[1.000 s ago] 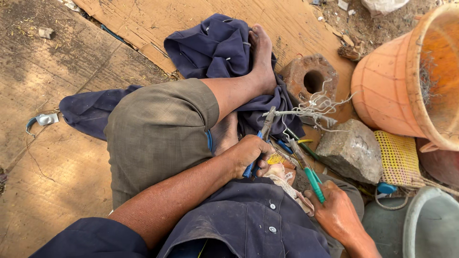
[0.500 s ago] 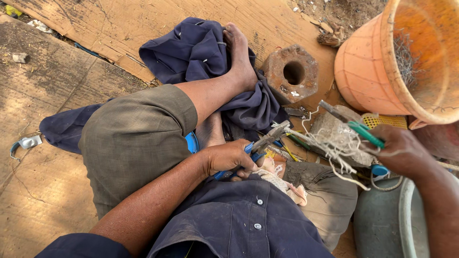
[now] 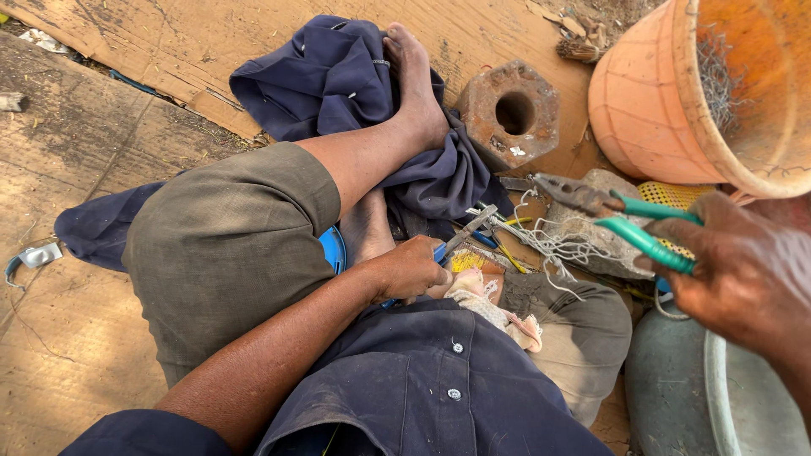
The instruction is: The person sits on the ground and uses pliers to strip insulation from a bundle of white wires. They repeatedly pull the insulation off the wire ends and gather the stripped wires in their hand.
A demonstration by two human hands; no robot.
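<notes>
Green-handled pliers (image 3: 625, 218) with dark rusty jaws sit in the right hand (image 3: 743, 270), raised at the right of the view, jaws pointing left over a grey stone block (image 3: 591, 241). Right hand: closed around both green grips. Tangle of thin pale wire (image 3: 553, 245) lies just below the plier tips, draped against the stone block; whether the tips touch the wire cannot be told.

Left hand (image 3: 414, 268): closed around a blue-handled metal tool (image 3: 460, 236), its grey head angled up and right towards the wire. Hand rests low in the lap, just beside the bare foot (image 3: 367, 228) tucked under the bent leg.

Person sits on the ground on sheets of brown cardboard (image 3: 169, 51). One leg in olive-grey shorts (image 3: 220, 245) crosses the view; its foot (image 3: 414, 76) rests on a crumpled dark blue cloth (image 3: 329, 80).

Surroundings:
- Rusty hexagonal metal block with a round centre hole (image 3: 511, 114), just right of the cloth.
- Large orange plastic bucket (image 3: 659, 101), tilted, upper right, with fine wire scraps inside.
- Yellow plastic mesh (image 3: 667, 194), between stone block and bucket.
- Grey metal basin (image 3: 676, 388), lower right, below the right hand.
- Small white clip (image 3: 34, 256) on the cardboard, far left, well apart from both hands.
</notes>
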